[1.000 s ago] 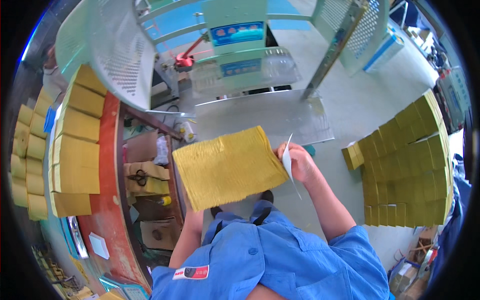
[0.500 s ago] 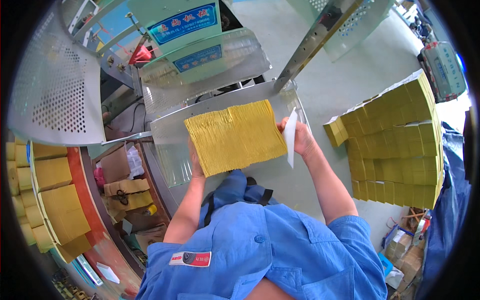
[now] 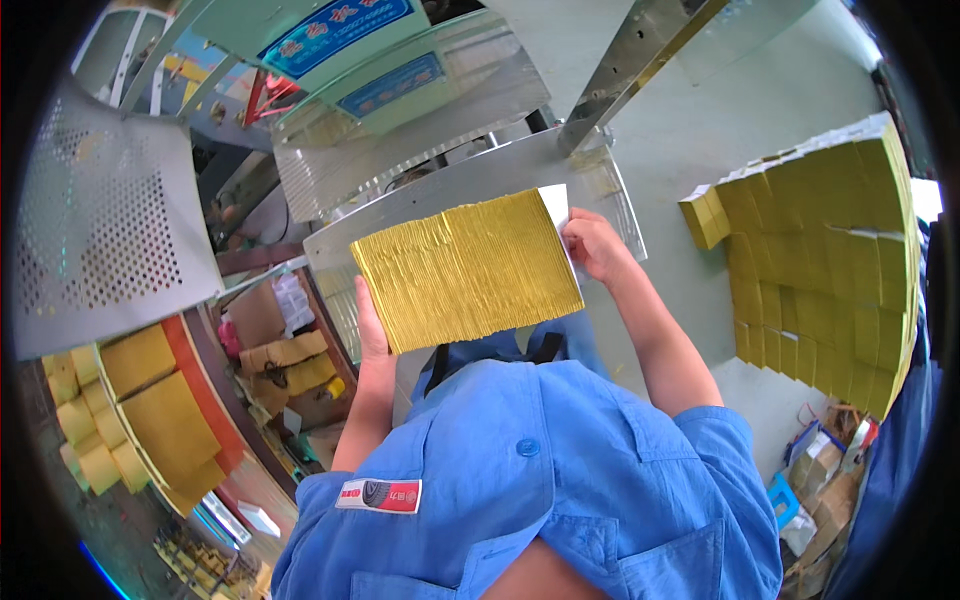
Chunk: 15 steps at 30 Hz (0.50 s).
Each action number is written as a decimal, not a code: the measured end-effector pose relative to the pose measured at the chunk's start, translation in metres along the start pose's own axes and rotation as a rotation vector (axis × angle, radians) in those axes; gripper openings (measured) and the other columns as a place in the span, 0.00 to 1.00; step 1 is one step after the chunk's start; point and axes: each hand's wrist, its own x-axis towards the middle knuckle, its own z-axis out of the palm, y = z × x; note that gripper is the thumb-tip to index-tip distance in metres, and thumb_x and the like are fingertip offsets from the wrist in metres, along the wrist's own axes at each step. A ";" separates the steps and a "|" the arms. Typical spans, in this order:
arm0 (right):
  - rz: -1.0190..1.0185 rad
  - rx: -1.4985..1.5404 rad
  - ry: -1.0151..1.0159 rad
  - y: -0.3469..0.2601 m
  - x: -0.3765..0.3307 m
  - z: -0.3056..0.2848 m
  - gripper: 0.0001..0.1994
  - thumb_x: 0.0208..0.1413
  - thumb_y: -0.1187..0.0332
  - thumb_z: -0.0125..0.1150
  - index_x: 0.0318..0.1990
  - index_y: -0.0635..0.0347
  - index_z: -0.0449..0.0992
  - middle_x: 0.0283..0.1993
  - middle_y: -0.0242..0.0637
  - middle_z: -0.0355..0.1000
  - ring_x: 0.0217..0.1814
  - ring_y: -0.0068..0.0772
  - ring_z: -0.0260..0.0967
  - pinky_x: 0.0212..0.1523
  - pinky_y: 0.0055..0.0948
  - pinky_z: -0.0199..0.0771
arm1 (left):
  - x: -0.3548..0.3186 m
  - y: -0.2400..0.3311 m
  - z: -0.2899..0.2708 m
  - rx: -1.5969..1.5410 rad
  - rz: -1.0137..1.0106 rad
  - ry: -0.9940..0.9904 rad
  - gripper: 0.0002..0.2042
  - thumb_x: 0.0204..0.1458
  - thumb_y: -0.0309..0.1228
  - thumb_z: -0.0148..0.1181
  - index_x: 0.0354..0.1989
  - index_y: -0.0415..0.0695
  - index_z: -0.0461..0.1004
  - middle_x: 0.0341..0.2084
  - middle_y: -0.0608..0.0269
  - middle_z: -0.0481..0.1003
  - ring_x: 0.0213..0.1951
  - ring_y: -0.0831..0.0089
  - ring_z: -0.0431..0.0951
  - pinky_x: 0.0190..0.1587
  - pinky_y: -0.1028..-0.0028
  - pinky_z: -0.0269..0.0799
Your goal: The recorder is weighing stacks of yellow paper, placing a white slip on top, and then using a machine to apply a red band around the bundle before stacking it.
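A thick stack of yellow sheets (image 3: 465, 272) sits edge-up in front of my chest, over a shiny metal table (image 3: 450, 190). My left hand (image 3: 372, 330) holds the stack's left lower edge from underneath. My right hand (image 3: 592, 245) grips the stack's right end, where a white sheet (image 3: 556, 204) lies against it. My blue shirt fills the lower part of the view.
A green-and-silver machine (image 3: 400, 90) stands behind the metal table. A perforated metal guard (image 3: 100, 230) is at the left. Large piles of yellow stacks (image 3: 830, 260) rise at the right, and more yellow stacks (image 3: 140, 400) lie on a red-edged bench at the lower left. Boxes lie on the floor.
The stack and both hands have moved forward onto the metal table by the machine. The white sheet, earlier held loose in my right hand, now lies against the stack's right end.
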 end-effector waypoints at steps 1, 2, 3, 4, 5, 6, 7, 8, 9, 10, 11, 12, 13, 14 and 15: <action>-0.058 -0.147 0.059 0.002 0.002 0.001 0.14 0.48 0.76 0.47 0.42 0.65 0.74 0.35 0.35 0.74 0.33 0.28 0.71 0.36 0.26 0.71 | -0.001 0.001 0.003 0.004 -0.014 0.030 0.30 0.65 0.54 0.36 0.60 0.39 0.64 0.53 0.55 0.71 0.52 0.64 0.74 0.54 0.66 0.71; -0.125 -0.292 0.114 0.004 0.003 0.001 0.14 0.48 0.78 0.46 0.43 0.66 0.74 0.34 0.36 0.74 0.34 0.27 0.71 0.36 0.25 0.70 | 0.000 0.001 0.005 0.005 -0.024 0.057 0.31 0.64 0.55 0.36 0.60 0.39 0.65 0.52 0.55 0.72 0.51 0.65 0.74 0.54 0.66 0.71; -0.249 -0.352 0.097 0.007 0.004 0.003 0.19 0.48 0.78 0.47 0.49 0.67 0.72 0.36 0.39 0.74 0.36 0.27 0.71 0.38 0.25 0.70 | -0.001 0.001 0.007 0.015 -0.009 0.050 0.31 0.64 0.55 0.38 0.59 0.39 0.65 0.51 0.55 0.72 0.51 0.64 0.74 0.53 0.66 0.71; -0.227 -0.368 0.095 0.009 0.005 0.005 0.19 0.48 0.78 0.47 0.49 0.67 0.72 0.36 0.39 0.74 0.36 0.27 0.71 0.38 0.25 0.70 | 0.000 0.001 0.009 0.022 -0.005 0.091 0.31 0.64 0.55 0.38 0.59 0.39 0.65 0.51 0.55 0.72 0.51 0.64 0.74 0.53 0.66 0.71; -0.320 -0.421 0.159 0.012 0.004 0.008 0.21 0.48 0.78 0.47 0.53 0.66 0.70 0.36 0.39 0.74 0.37 0.28 0.71 0.39 0.26 0.71 | 0.000 0.001 0.012 0.011 -0.013 0.082 0.30 0.64 0.55 0.38 0.59 0.39 0.65 0.51 0.55 0.72 0.50 0.64 0.75 0.53 0.66 0.71; -0.396 -0.461 0.226 0.014 0.003 0.011 0.24 0.48 0.79 0.47 0.57 0.66 0.68 0.35 0.39 0.74 0.37 0.29 0.71 0.40 0.26 0.71 | 0.000 0.001 0.015 -0.004 -0.022 0.061 0.30 0.63 0.55 0.39 0.59 0.39 0.65 0.51 0.55 0.73 0.50 0.64 0.75 0.53 0.66 0.71; -0.399 -0.616 0.301 0.016 0.002 0.013 0.27 0.48 0.77 0.49 0.60 0.58 0.65 0.41 0.47 0.75 0.41 0.43 0.74 0.46 0.33 0.73 | -0.001 0.001 0.018 0.030 -0.032 0.136 0.30 0.63 0.54 0.40 0.59 0.39 0.65 0.52 0.55 0.72 0.51 0.64 0.74 0.54 0.66 0.70; -0.430 -0.609 0.277 0.018 0.000 0.016 0.27 0.48 0.77 0.49 0.60 0.58 0.65 0.41 0.47 0.75 0.41 0.43 0.74 0.46 0.33 0.73 | -0.002 -0.001 0.023 0.045 -0.023 0.111 0.30 0.63 0.54 0.40 0.59 0.39 0.65 0.52 0.55 0.72 0.51 0.64 0.74 0.54 0.66 0.70; -0.463 -0.639 0.272 0.021 -0.003 0.018 0.27 0.48 0.77 0.50 0.61 0.56 0.65 0.46 0.48 0.73 0.46 0.45 0.73 0.48 0.34 0.72 | -0.003 -0.002 0.027 0.058 0.018 0.130 0.30 0.63 0.54 0.40 0.60 0.40 0.65 0.52 0.55 0.71 0.51 0.63 0.73 0.54 0.65 0.70; -0.510 -0.666 0.255 0.023 -0.006 0.019 0.28 0.48 0.77 0.51 0.61 0.54 0.64 0.51 0.49 0.70 0.50 0.46 0.71 0.50 0.34 0.71 | -0.005 -0.005 0.032 0.062 0.054 0.116 0.30 0.63 0.54 0.39 0.60 0.40 0.64 0.53 0.55 0.71 0.52 0.63 0.73 0.55 0.65 0.69; -0.492 -0.645 0.251 0.025 -0.008 0.020 0.26 0.49 0.78 0.51 0.59 0.54 0.68 0.57 0.50 0.66 0.57 0.47 0.67 0.54 0.34 0.69 | -0.008 -0.007 0.036 0.074 0.049 0.163 0.30 0.63 0.54 0.39 0.60 0.40 0.64 0.53 0.55 0.71 0.52 0.63 0.73 0.55 0.65 0.69; -0.453 -0.639 0.261 0.027 -0.011 0.019 0.26 0.49 0.78 0.51 0.59 0.54 0.68 0.57 0.50 0.66 0.57 0.47 0.67 0.54 0.34 0.69 | -0.012 -0.010 0.039 0.049 0.040 0.176 0.29 0.63 0.54 0.40 0.60 0.40 0.64 0.54 0.55 0.70 0.53 0.63 0.72 0.55 0.64 0.69; -0.533 -0.651 0.228 0.026 -0.012 0.017 0.24 0.49 0.78 0.51 0.57 0.54 0.70 0.58 0.50 0.65 0.58 0.47 0.66 0.56 0.34 0.68 | -0.013 -0.013 0.043 0.025 0.049 0.177 0.29 0.63 0.54 0.40 0.61 0.40 0.64 0.54 0.55 0.69 0.53 0.63 0.72 0.55 0.64 0.69; -0.649 -0.644 0.196 0.026 -0.013 0.015 0.22 0.50 0.78 0.51 0.55 0.55 0.72 0.59 0.50 0.65 0.59 0.48 0.66 0.57 0.33 0.67 | -0.015 -0.017 0.046 0.025 0.038 0.184 0.29 0.63 0.54 0.40 0.61 0.40 0.64 0.54 0.55 0.69 0.53 0.63 0.72 0.55 0.64 0.69; -0.610 -0.656 0.196 0.025 -0.014 0.013 0.22 0.50 0.78 0.51 0.55 0.55 0.72 0.59 0.50 0.65 0.59 0.48 0.66 0.57 0.33 0.67 | -0.017 -0.020 0.049 0.007 0.059 0.210 0.29 0.64 0.54 0.39 0.61 0.41 0.63 0.55 0.55 0.69 0.53 0.63 0.71 0.56 0.64 0.68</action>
